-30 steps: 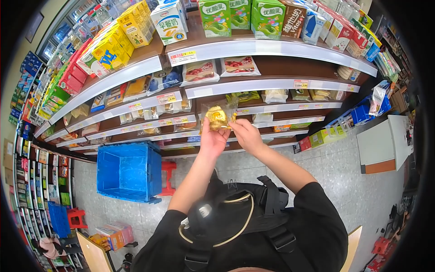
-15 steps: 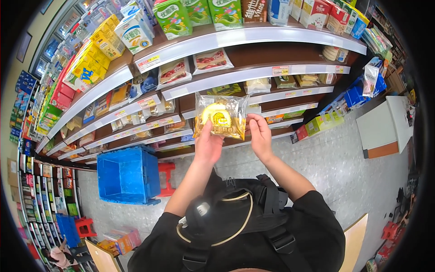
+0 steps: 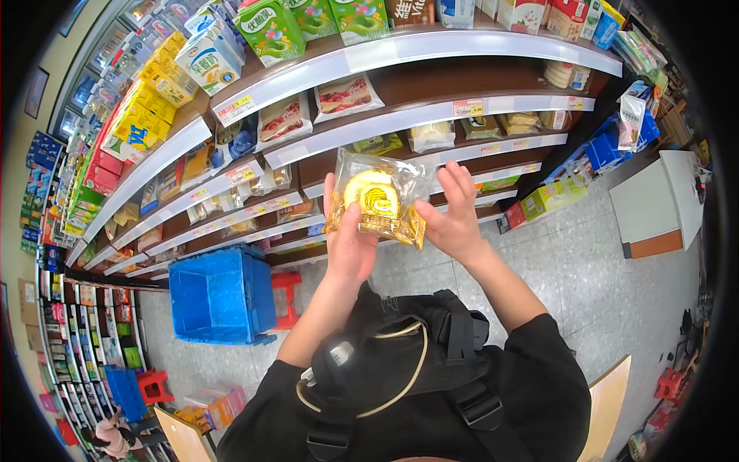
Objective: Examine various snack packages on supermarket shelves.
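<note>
Centre: a clear packet [image 3: 373, 192], yellow with dark line-work. Eight o'clock: a blue crate [image 3: 260, 308]. Ten: yellow cartons [image 3: 146, 117]. Eleven: green cartons [image 3: 269, 35]. Four: speckled grey floor [image 3: 570, 323]. Six: black shirt [image 3: 416, 431].

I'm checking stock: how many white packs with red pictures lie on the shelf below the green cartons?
2: the left white pack and the right white pack, side by side below the top shelf. More may be hidden behind.

Brown shelving [image 3: 439, 77], grey tiled floor [image 3: 531, 269]
</note>
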A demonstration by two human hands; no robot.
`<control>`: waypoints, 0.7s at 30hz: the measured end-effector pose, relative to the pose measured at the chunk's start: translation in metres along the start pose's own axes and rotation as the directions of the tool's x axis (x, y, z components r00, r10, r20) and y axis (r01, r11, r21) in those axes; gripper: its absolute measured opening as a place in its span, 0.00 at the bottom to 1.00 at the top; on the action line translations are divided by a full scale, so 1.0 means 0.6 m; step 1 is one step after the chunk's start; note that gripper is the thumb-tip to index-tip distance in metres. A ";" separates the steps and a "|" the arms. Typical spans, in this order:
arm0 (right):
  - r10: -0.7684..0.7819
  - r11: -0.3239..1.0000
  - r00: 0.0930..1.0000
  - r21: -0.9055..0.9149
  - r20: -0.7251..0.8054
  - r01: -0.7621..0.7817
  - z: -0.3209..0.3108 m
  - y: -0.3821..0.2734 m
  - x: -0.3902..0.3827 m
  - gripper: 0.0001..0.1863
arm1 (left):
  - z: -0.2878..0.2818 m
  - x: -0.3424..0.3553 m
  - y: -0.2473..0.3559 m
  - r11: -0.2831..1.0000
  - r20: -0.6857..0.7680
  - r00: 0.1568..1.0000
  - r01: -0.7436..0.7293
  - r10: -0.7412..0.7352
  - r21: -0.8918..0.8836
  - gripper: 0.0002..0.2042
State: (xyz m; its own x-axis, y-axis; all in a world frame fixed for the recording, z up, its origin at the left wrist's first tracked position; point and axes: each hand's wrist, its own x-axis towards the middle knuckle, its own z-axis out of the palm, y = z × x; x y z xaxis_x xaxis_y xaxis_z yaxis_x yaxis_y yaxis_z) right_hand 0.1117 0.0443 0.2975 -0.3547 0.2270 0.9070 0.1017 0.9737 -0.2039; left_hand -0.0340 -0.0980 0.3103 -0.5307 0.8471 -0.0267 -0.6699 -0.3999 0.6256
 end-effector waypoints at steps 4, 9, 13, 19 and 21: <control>-0.122 0.988 0.965 -0.066 0.231 0.140 -0.017 -0.015 0.037 0.19 | 0.007 -0.006 -0.004 0.990 0.057 0.997 -0.064 0.058 0.126 0.35; 0.144 0.773 0.888 0.511 0.436 -0.376 -0.017 -0.012 0.037 0.28 | -0.042 -0.001 0.019 0.977 0.220 0.974 0.007 -0.055 0.215 0.52; 0.475 0.109 0.605 0.640 0.639 -0.761 -0.004 -0.033 0.021 0.21 | -0.074 0.005 0.042 0.886 0.156 0.982 -0.163 0.104 0.435 0.42; 0.547 -0.155 0.526 0.696 0.651 -0.701 0.023 -0.038 0.026 0.23 | -0.103 0.020 0.075 0.394 0.328 0.918 -0.393 0.224 0.831 0.30; 0.574 -0.199 0.508 0.711 0.642 -0.674 0.023 -0.041 0.032 0.23 | -0.095 0.027 0.105 -0.026 0.449 0.876 -0.452 0.175 0.892 0.32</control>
State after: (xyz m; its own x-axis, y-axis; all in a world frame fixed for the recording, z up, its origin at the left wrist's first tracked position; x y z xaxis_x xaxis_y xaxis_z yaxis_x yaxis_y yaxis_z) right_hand 0.0895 0.0248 0.3149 -0.7184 0.6873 0.1073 -0.4423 -0.3323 -0.8330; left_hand -0.1144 -0.1293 0.3046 -0.3493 0.8293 0.4363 0.7200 -0.0605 0.6914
